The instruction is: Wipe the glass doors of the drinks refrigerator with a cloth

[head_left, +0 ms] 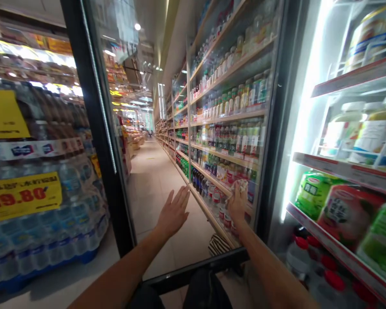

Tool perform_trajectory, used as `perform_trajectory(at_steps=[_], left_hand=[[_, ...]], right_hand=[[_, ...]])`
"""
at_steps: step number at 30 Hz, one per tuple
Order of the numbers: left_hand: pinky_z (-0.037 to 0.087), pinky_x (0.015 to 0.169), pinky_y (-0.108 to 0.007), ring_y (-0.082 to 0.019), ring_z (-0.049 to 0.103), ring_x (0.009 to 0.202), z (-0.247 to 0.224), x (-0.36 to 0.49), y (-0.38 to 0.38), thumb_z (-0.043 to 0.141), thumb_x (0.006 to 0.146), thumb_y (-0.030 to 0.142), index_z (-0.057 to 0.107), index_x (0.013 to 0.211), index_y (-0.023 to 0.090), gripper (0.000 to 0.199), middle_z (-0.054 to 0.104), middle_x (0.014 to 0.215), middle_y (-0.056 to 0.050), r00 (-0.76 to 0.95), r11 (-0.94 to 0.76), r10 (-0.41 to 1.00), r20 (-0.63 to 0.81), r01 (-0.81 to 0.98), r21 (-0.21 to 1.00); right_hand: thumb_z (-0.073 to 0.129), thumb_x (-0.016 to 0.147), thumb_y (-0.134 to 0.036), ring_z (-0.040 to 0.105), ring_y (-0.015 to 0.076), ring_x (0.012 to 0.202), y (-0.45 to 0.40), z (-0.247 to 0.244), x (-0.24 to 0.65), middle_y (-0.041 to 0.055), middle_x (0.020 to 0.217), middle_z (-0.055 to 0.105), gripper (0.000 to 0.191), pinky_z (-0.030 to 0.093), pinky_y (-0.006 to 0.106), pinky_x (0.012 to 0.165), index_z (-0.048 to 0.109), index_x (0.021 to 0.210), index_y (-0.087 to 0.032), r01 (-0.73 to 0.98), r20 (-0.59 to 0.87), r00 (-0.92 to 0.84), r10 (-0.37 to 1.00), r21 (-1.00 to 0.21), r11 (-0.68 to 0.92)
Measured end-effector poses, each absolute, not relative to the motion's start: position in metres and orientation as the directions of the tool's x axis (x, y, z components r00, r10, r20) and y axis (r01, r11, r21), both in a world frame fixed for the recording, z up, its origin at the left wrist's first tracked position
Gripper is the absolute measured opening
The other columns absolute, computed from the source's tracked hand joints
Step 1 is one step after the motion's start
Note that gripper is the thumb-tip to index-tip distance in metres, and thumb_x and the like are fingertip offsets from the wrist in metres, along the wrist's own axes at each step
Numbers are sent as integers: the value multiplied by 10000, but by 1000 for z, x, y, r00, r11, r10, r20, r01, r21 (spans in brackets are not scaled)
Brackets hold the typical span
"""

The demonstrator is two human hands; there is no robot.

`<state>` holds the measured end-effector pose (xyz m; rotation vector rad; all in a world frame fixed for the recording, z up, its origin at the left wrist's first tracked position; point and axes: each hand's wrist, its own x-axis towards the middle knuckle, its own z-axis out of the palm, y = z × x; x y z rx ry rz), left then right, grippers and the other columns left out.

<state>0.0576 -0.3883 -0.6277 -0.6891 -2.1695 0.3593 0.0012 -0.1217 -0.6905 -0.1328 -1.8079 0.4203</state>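
A cooler's glass door with a dark frame stands swung out in front of me. My left hand lies against the lower middle of the pane, its fingers stretched out and nothing in it. Closer to the door's right side, my right hand presses a crumpled pale cloth to the glass. The fingers are bent over the cloth and partly cover it. Through the pane I see shelves of bottles and a tiled aisle.
Right of the door is the lit cooler, its shelves holding bottles, green and red packs and red-capped bottles below. Stacked water bottles with yellow price signs rise at left. A striped item shows low behind the glass.
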Motion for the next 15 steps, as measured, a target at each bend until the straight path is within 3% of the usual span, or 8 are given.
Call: perform_trajectory(at_steps=[3, 8, 10, 12, 15], left_hand=[[216, 1101, -415, -218, 253, 1355, -628, 60, -385, 470, 825, 365, 373, 1353, 119, 590, 301, 1450, -89, -531, 825, 565, 632, 352, -442], [221, 1099, -431, -221, 262, 1351, -624, 61, -386, 477, 817, 347, 374, 1351, 115, 591, 296, 1450, -84, -520, 804, 595, 613, 376, -461], [214, 1101, -433, -218, 263, 1351, -620, 61, -387, 476, 818, 327, 366, 1356, 122, 585, 280, 1454, -75, -510, 798, 603, 614, 383, -465], [201, 1106, -435, -216, 255, 1354, -613, 60, -388, 472, 822, 317, 355, 1362, 123, 585, 258, 1459, -69, -503, 797, 604, 618, 391, -460], [179, 1110, -455, -225, 234, 1362, -602, 57, -388, 468, 826, 319, 337, 1368, 109, 596, 227, 1467, -74, -517, 819, 574, 636, 384, -427]], right_hand=[[350, 799, -110, 160, 294, 1370, -143, -690, 3, 157, 1452, 264, 601, 339, 525, 1003, 301, 1395, -167, -145, 913, -247, 325, -366, 919], [454, 758, -89, 163, 274, 1374, -191, -703, 17, 83, 1413, 371, 543, 247, 501, 1065, 489, 1274, -255, -317, 926, -341, -160, 47, 947], [465, 748, -86, 208, 258, 1361, -182, -699, 18, 63, 1382, 420, 530, 211, 501, 1079, 523, 1238, -280, -330, 908, -360, -212, 89, 940], [437, 763, -98, 235, 258, 1349, -158, -686, 14, 86, 1370, 431, 513, 229, 503, 1066, 520, 1244, -256, -265, 928, -366, -69, -32, 964], [352, 806, -134, 245, 273, 1340, -120, -659, 5, 147, 1381, 393, 524, 306, 506, 1016, 430, 1322, -176, -135, 906, -302, 295, -347, 928]])
